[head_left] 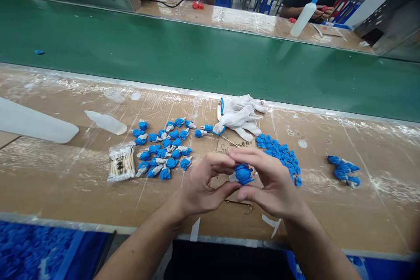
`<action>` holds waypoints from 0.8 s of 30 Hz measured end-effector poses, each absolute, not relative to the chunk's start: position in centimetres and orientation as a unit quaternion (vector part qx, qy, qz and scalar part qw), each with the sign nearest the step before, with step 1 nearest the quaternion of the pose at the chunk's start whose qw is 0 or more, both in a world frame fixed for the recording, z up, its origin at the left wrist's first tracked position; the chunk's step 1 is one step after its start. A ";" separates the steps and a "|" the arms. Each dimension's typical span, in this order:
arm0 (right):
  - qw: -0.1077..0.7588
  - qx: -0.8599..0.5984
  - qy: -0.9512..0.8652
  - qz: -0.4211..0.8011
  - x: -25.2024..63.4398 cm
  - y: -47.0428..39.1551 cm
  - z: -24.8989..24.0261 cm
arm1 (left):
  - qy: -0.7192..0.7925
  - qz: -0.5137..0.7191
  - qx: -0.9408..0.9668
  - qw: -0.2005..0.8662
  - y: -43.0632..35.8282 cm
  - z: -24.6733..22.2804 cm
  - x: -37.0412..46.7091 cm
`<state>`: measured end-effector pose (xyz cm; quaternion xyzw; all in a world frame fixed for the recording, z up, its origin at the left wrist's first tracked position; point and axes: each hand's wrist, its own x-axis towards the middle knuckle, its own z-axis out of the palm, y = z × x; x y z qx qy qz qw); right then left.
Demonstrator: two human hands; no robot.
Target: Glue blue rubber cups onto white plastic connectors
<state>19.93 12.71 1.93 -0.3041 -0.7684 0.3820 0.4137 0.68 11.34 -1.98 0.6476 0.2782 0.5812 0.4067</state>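
A small blue and white plastic part is held between both hands above the cardboard-covered bench. My left hand pinches its pale end from the left, thumb below and fingers above. On the blue rounded side, my right hand closes with thumb and fingertips. Left of the hands lies a loose cluster of similar blue and white parts. A heap of small flat blue pieces sits just beyond my right hand. Several blue and grey pieces lie farther right.
White gloves lie behind the hands. A bag of cotton swabs and a white squeeze bottle are at left. A green conveyor belt crosses behind the bench. Two people work opposite, near an upright bottle. A blue bin stands lower left.
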 end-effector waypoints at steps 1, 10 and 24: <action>0.424 -0.293 -0.772 0.373 19.7 12.7 1.9 | 0.277 0.585 0.649 0.401 11.3 -2.0 0.8; 0.491 -0.400 -0.749 0.194 26.2 11.4 3.0 | 0.394 0.567 0.680 0.248 14.1 -1.9 -3.9; 0.135 -0.676 -0.723 -0.048 37.1 11.9 0.7 | 0.544 0.052 0.824 0.149 15.3 -1.4 -7.9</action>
